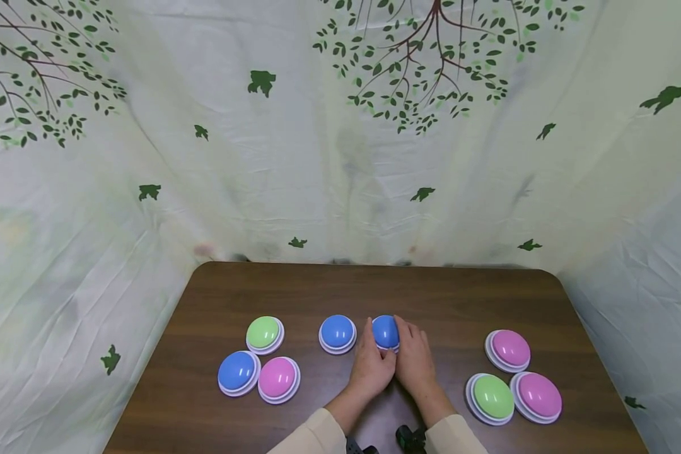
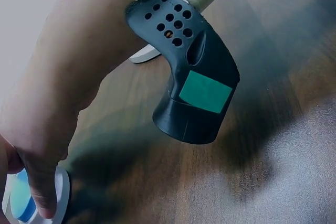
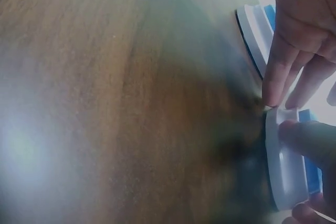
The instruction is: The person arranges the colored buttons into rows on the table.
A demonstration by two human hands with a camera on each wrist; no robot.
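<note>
A blue dome push button (image 1: 385,331) with a white round base lies on the table between my two hands. My left hand (image 1: 371,364) holds its left side, fingers along the edge and thumb at the front. From the other side my right hand (image 1: 415,360) grips it, its thumb meeting the left one. In the right wrist view, a thumb presses the white base (image 3: 287,166) and fingertips sit at its rim. A fingertip also touches the rim in the left wrist view. Just left stands a second blue button (image 1: 337,333), apart from the hands.
At left, a green button (image 1: 263,332), a blue button (image 1: 236,371) and a pink button (image 1: 277,378) form a cluster. At right are a pink button (image 1: 511,348), a green button (image 1: 492,397) and another pink button (image 1: 539,395). A leaf-printed curtain (image 1: 295,157) surrounds the brown table (image 1: 204,302).
</note>
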